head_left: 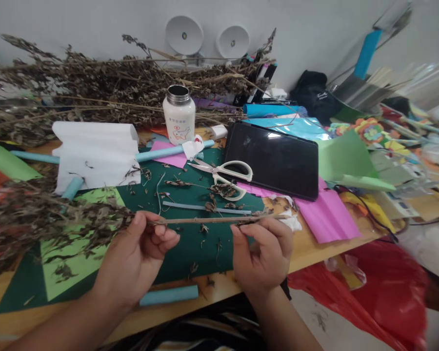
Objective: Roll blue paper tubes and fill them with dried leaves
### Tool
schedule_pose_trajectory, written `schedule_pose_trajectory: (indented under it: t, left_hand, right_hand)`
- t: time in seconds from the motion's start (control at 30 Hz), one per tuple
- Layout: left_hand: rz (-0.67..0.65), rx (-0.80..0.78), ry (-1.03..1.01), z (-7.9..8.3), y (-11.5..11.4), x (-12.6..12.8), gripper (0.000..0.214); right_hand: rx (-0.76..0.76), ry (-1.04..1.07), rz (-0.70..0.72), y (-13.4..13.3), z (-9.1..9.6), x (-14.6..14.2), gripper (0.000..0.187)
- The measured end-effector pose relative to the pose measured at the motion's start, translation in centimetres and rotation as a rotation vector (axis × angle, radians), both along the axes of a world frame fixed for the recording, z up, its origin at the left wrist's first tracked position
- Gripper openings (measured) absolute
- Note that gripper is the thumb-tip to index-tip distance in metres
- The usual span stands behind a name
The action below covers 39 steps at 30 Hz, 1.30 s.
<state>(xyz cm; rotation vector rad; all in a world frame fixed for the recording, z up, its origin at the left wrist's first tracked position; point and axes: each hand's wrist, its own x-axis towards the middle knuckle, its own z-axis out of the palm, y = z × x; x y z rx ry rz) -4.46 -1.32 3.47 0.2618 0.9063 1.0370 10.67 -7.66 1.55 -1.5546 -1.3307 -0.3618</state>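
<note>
A dried leafy stalk [201, 221] stretches level between both hands, over a green mat [205, 253]. My left hand [135, 253] pinches it where the bare stem meets the bushy brown leaves, which spread off to the left. Toward the bare end, my right hand [263, 253] has thumb and fingers closed at the stem, touching it from below and behind; whether a leaf bit is also in the pinch I cannot tell. White-handled scissors [223, 173] lie just beyond, partly covered by dry leaf crumbs. Leaf scraps are scattered on the mat under the stalk.
A white open bottle [179, 117] stands behind the mat, near a dark tablet [274, 158]. Dried plants [95, 83] are heaped along the wall. White paper [95, 153], a pink sheet [327, 217] and a blue roll [169, 295] lie around. A red plastic bag [384, 287] is at lower right.
</note>
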Motion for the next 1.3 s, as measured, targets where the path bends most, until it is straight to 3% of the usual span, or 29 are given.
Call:
schedule_pose_trajectory:
  t: [0.3,0.57,0.7,0.83,0.9,0.97,1.0,1.07,1.13,1.17,1.23,1.3]
  left_hand:
    - [-0.01,0.024,-0.012,-0.1,-0.3,0.1,0.022]
    - [-0.044,0.13,-0.074,-0.4,-0.3,-0.4,0.017]
    - [-0.026,0.153,-0.064,-0.3,0.2,-0.6,0.018]
    - [-0.036,0.231,-0.05,-0.4,0.5,-0.9,0.017]
    - [-0.024,0.28,-0.014,-0.5,0.6,-0.9,0.018]
    - [-0.011,0.314,0.037,-0.7,0.7,-0.8,0.019]
    - [-0.006,0.321,0.065,-0.7,0.7,-0.8,0.019]
    - [-0.004,0.323,0.117,-0.9,0.8,-0.6,0.019]
    - [-0.006,0.316,0.164,-1.0,0.8,-0.5,0.019]
    - [-0.016,0.307,0.185,-1.1,0.9,-0.4,0.019]
    - [-0.051,0.284,0.225,-1.2,0.9,-0.3,0.019]
    - [-0.106,0.275,0.275,-1.4,0.8,-0.2,0.018]
  right_hand:
    - [0.008,0.027,0.01,-0.4,-0.9,0.4,0.024]
    - [-0.345,0.435,0.227,0.5,-0.7,1.1,0.009]
    - [-0.496,0.359,0.196,0.9,0.1,3.1,0.009]
    - [-0.692,0.31,0.34,1.3,0.5,4.3,0.011]
    - [-0.734,0.271,0.338,1.1,0.1,5.1,0.018]
    - [-0.602,0.332,0.233,0.4,-0.3,6.5,0.018]
    - [-0.471,0.404,0.171,0.0,-0.4,7.2,0.017]
    - [-0.059,0.518,0.075,-0.8,-0.1,8.5,0.017]
    - [0.102,0.459,0.077,-1.3,0.8,8.6,0.02]
    - [0.023,0.315,0.116,-1.3,1.5,8.2,0.021]
    - [-0.37,-0.135,0.319,-0.9,2.9,6.4,0.03]
    - [-0.639,-0.401,0.379,-0.1,3.9,4.0,0.036]
